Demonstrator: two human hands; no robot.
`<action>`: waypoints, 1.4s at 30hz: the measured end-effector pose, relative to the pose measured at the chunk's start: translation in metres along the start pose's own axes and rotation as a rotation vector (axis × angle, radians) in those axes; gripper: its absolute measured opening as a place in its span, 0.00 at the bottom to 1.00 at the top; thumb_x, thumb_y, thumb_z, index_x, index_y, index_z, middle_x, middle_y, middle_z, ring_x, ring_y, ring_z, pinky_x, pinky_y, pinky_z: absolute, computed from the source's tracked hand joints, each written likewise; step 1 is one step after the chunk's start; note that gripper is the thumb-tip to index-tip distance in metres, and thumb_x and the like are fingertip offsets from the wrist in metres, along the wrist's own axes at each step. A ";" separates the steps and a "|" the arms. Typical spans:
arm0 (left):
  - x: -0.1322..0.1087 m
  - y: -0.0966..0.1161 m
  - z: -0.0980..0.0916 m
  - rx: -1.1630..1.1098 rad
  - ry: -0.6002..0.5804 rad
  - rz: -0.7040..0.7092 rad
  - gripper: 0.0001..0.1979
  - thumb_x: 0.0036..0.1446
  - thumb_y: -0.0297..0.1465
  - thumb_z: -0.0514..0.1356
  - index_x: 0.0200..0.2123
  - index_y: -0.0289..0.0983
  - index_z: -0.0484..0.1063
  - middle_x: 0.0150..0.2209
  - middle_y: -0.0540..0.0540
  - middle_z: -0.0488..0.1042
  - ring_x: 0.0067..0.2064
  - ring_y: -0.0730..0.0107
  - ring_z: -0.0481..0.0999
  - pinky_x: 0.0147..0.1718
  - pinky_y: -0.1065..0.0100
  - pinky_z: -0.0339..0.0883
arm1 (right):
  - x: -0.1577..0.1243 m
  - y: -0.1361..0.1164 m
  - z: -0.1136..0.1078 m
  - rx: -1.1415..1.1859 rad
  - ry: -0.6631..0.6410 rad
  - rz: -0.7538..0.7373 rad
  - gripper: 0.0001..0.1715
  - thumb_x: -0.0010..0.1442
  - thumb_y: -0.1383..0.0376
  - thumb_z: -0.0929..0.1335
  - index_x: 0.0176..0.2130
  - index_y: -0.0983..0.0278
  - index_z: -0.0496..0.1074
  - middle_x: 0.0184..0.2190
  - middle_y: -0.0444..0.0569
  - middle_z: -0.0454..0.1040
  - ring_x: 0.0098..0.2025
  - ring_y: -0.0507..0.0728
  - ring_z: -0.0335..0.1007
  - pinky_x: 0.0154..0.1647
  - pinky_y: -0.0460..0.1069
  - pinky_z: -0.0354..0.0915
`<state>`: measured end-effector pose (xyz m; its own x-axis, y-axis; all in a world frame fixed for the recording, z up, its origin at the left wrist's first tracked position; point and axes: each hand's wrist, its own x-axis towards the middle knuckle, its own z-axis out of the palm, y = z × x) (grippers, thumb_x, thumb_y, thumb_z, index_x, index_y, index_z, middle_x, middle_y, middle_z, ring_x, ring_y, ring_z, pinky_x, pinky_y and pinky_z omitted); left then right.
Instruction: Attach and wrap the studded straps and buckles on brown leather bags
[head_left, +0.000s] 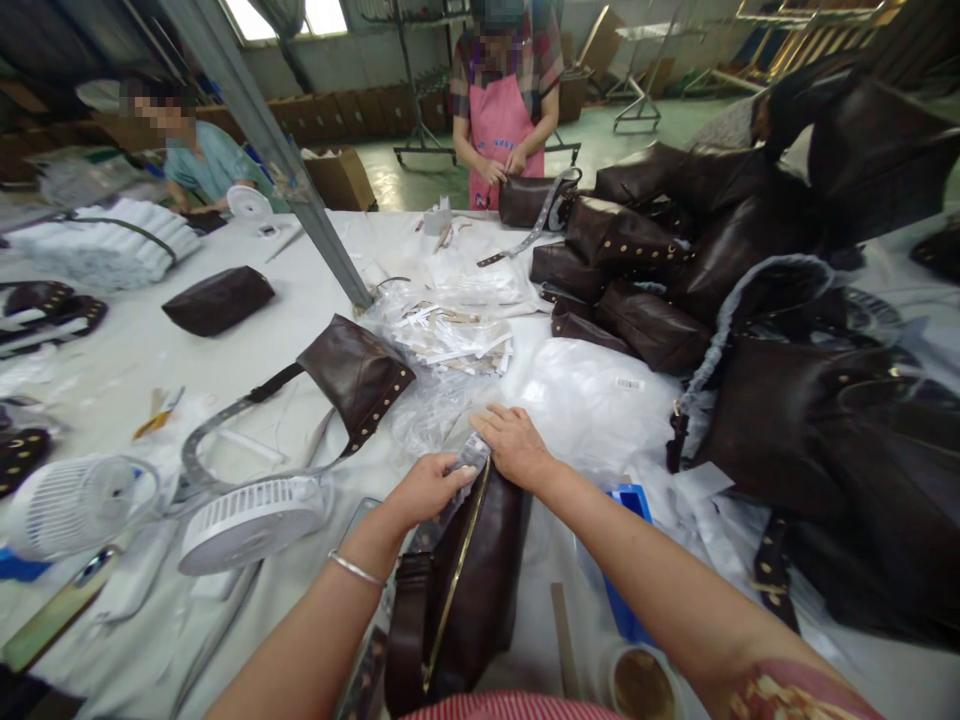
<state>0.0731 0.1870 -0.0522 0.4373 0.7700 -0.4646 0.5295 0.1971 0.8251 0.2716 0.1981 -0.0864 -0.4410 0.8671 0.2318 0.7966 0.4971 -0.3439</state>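
At lower centre of the frame sits the brown bag: soft, limp leather, probably light, and best gripped along its zip edge. My left hand pinches pale wrapping at its mouth. My right hand rests flat there, fingers together.

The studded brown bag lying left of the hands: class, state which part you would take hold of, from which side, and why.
Probably the strap close to where it joins the studded bag, coming from the left. There it lies flat on the bare table, clear of clutter, while the bag's right side butts against crinkled plastic packaging.
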 end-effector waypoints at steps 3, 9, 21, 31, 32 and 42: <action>-0.001 0.008 0.007 -0.110 -0.033 -0.074 0.19 0.56 0.47 0.57 0.31 0.35 0.70 0.24 0.49 0.73 0.21 0.72 0.69 0.16 0.73 0.56 | -0.002 0.003 0.005 0.054 0.002 0.047 0.26 0.62 0.72 0.61 0.59 0.65 0.66 0.58 0.58 0.71 0.60 0.63 0.63 0.54 0.58 0.58; -0.001 0.018 0.016 -0.278 -0.064 -0.154 0.19 0.54 0.47 0.58 0.32 0.36 0.66 0.26 0.48 0.75 0.24 0.70 0.75 0.19 0.73 0.63 | -0.012 0.002 0.004 0.067 0.122 0.081 0.31 0.60 0.73 0.62 0.62 0.68 0.62 0.62 0.60 0.64 0.63 0.63 0.59 0.57 0.57 0.58; -0.004 0.040 0.022 -0.349 -0.028 -0.186 0.16 0.56 0.46 0.58 0.32 0.39 0.60 0.23 0.57 0.62 0.17 0.82 0.59 0.14 0.79 0.52 | 0.001 0.012 0.015 0.059 0.158 0.066 0.17 0.64 0.69 0.64 0.50 0.60 0.74 0.55 0.52 0.74 0.64 0.64 0.59 0.61 0.63 0.47; -0.001 0.033 0.032 -0.216 0.000 -0.171 0.14 0.58 0.43 0.54 0.29 0.39 0.62 0.20 0.55 0.64 0.17 0.77 0.64 0.11 0.79 0.46 | -0.004 0.031 0.017 0.240 0.064 0.234 0.22 0.59 0.71 0.64 0.52 0.61 0.74 0.49 0.51 0.79 0.50 0.59 0.74 0.51 0.51 0.66; -0.001 0.033 0.031 -0.204 0.000 -0.173 0.14 0.58 0.43 0.54 0.29 0.39 0.62 0.20 0.54 0.64 0.17 0.77 0.64 0.10 0.79 0.44 | -0.006 0.029 0.015 0.228 0.083 0.234 0.25 0.58 0.71 0.65 0.55 0.64 0.72 0.52 0.54 0.76 0.53 0.61 0.72 0.53 0.53 0.64; -0.008 0.037 0.022 -0.179 -0.035 -0.168 0.18 0.56 0.48 0.56 0.35 0.38 0.66 0.28 0.48 0.75 0.23 0.72 0.74 0.13 0.78 0.51 | 0.004 0.021 0.015 0.313 0.104 0.145 0.18 0.60 0.69 0.65 0.49 0.64 0.76 0.45 0.54 0.80 0.47 0.59 0.76 0.49 0.51 0.67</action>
<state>0.1049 0.1751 -0.0252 0.3805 0.6964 -0.6085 0.4613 0.4274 0.7775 0.2805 0.2123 -0.1063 -0.2753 0.9293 0.2462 0.6757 0.3693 -0.6381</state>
